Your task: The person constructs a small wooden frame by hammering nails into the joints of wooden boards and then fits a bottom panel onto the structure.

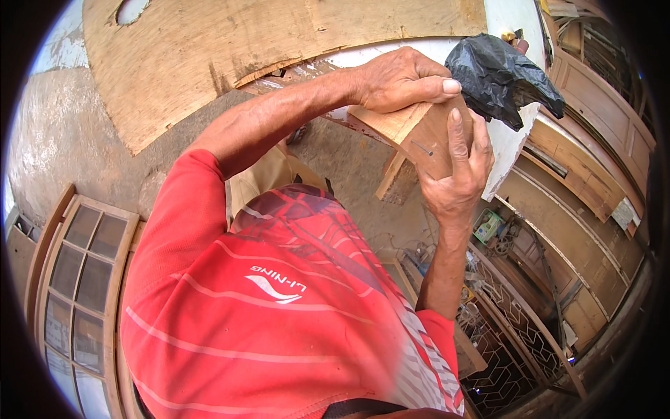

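Note:
A wooden block (437, 136), with one pale face and one browner face, is held between my two hands at the upper right. My left hand (405, 80) wraps over its far end, thumb lying along the top edge. On the block's right side, my right hand (460, 164) grips with its fingers against the brown face. From that face a small dark nail (422, 148) seems to stick out; how deep it sits I cannot tell. A crumpled black plastic bag (499, 77) lies just beyond both hands. Below the block, another wood piece (398, 179) shows.
A large plywood sheet (209, 56) with a hole spans the top. A wooden window frame (84, 279) with several panes stands at the left. Wooden panels (593, 153) lean at the right, above a metal grille (513, 342). Bare concrete floor (342, 157) shows beneath.

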{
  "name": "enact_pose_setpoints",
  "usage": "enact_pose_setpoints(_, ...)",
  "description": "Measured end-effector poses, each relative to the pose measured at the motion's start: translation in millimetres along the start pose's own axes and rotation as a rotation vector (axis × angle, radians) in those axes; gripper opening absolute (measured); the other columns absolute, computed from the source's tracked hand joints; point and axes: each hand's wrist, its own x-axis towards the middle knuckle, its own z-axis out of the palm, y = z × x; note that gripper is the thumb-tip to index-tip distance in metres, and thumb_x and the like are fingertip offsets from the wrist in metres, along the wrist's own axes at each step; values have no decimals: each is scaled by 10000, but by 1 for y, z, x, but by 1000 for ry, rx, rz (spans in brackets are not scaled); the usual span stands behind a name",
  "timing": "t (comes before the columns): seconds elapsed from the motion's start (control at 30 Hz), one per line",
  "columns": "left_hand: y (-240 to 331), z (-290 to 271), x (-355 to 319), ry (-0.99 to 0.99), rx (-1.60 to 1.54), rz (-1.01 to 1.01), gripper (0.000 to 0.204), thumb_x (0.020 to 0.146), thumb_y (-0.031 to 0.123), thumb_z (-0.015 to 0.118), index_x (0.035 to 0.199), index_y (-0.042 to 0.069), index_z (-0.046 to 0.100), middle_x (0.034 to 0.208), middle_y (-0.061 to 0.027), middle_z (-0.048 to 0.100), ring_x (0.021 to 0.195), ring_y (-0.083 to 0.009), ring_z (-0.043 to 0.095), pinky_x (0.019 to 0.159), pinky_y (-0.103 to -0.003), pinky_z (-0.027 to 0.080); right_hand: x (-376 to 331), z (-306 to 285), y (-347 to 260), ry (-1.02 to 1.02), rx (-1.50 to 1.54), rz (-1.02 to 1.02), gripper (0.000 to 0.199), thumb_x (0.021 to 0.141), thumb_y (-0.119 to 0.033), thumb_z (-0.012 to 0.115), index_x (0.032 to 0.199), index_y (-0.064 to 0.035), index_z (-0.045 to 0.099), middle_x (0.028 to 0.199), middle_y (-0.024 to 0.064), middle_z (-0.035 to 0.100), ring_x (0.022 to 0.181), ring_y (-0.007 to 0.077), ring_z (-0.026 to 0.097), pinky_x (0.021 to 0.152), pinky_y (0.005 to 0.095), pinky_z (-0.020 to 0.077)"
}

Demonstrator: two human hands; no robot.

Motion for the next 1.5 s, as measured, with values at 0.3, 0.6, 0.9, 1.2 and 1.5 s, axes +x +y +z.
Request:
enact_pose_setpoints(0.3,3,0,0,3,-12,-41,567,1046,539,467,787,49,587,695,-70,535,679,-175,488,650,-384,431,0,0,1,-23,12,8,1026,597,-172,941,1538,-264,541,1489,179,510,1263,393,578,1024,531,451)
enact_pose_setpoints(0.6,9,3,0,34,-45,-43,500,1045,437,467,715,67,408,651,-32,354,660,-146,360,614,-360,370,3,-3,0,-28,28,12,996,617,-200,940,1530,-238,542,1493,185,505,1298,385,552,1066,548,432)
enact_pose_setpoints(0.9,8,-1,1,-5,-29,-54,502,1048,457,451,735,65,450,666,-25,393,673,-138,383,636,-350,385,6,-10,3,-36,90,-17,1016,643,-529,925,1528,-211,540,1492,199,490,1292,379,535,1074,553,424)
enact_pose_setpoints(1.2,12,0,1,-4,10,-56,491,1056,446,419,740,71,391,686,-17,334,684,-139,349,645,-347,369,1,-5,8,-22,100,-24,1027,614,-459,959,1525,-222,549,1465,179,513,1254,369,560,1030,519,447)
enact_pose_setpoints(1.5,2,-1,1,-1,17,-54,573,1051,536,449,773,54,583,694,-58,568,681,-168,486,667,-387,443,1,-5,7,-11,94,-35,1012,608,-442,962,1511,-213,567,1447,192,530,1232,372,581,1008,515,465)
